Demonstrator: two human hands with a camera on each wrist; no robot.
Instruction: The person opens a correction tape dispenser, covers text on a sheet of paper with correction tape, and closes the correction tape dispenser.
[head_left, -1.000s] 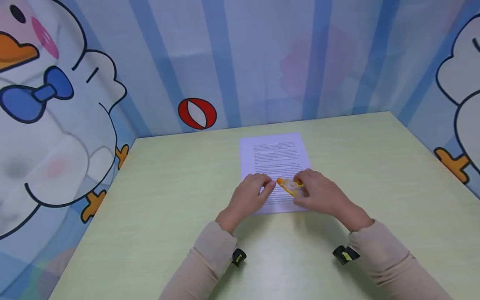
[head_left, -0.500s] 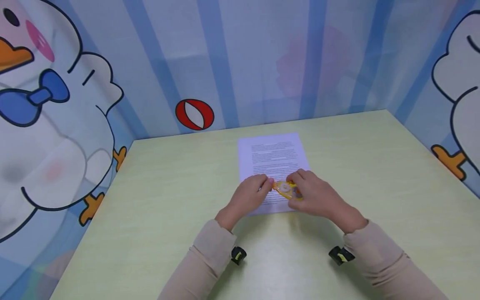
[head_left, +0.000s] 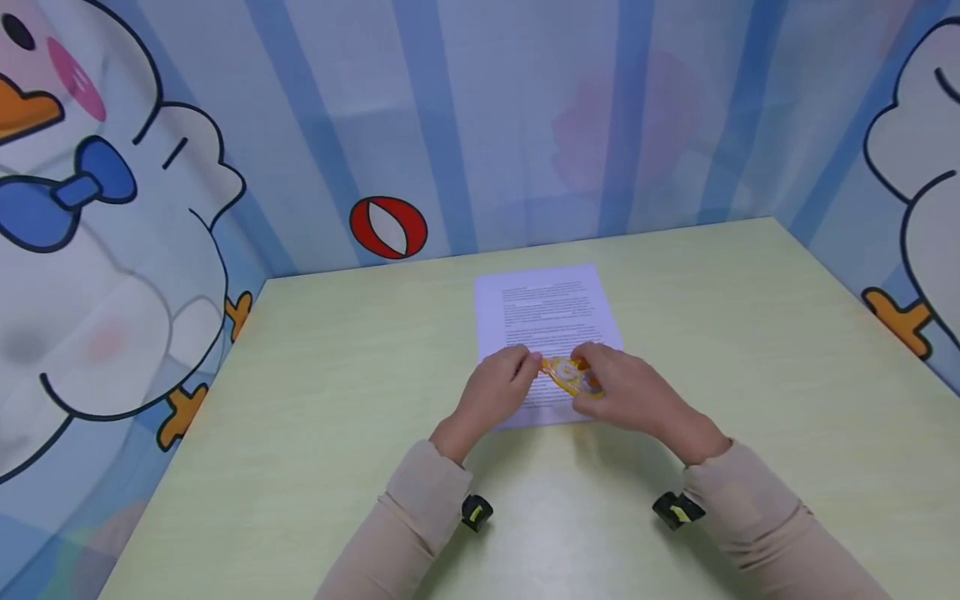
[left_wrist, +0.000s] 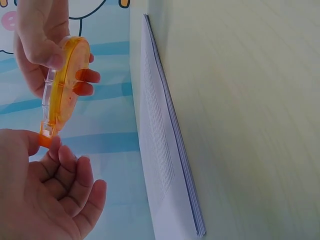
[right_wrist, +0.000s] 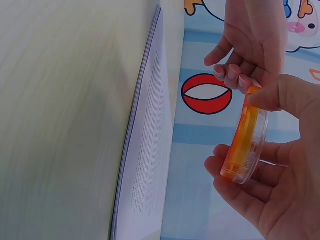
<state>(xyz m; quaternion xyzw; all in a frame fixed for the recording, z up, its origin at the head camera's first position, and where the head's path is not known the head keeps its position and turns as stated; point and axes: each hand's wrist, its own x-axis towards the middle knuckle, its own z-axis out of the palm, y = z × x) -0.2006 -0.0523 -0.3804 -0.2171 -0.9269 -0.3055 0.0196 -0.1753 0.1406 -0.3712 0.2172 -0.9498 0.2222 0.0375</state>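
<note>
An orange and clear plastic dispenser, apparently correction tape (head_left: 572,377), is held above the printed paper (head_left: 543,317). My right hand (head_left: 637,396) grips its wide body between thumb and fingers, as the right wrist view shows with the dispenser (right_wrist: 245,140) upright on edge. My left hand (head_left: 495,392) pinches the narrow orange tip between thumb and index finger; in the left wrist view the other fingers of that hand (left_wrist: 55,190) are loosely curled below the dispenser (left_wrist: 67,85). The paper (left_wrist: 160,145) looks like a stack of several sheets, and neither hand touches it.
The pale table (head_left: 337,358) surrounds the paper. Behind it and at both sides hang blue printed cloth walls (head_left: 525,125) with cartoon birds and a red and white ball (head_left: 388,227). A small black device (head_left: 477,512) is on each wrist.
The right hand has moved slightly left with the dispenser, bringing its tip to the left hand. The left thumb and index finger have taken hold of that tip.
</note>
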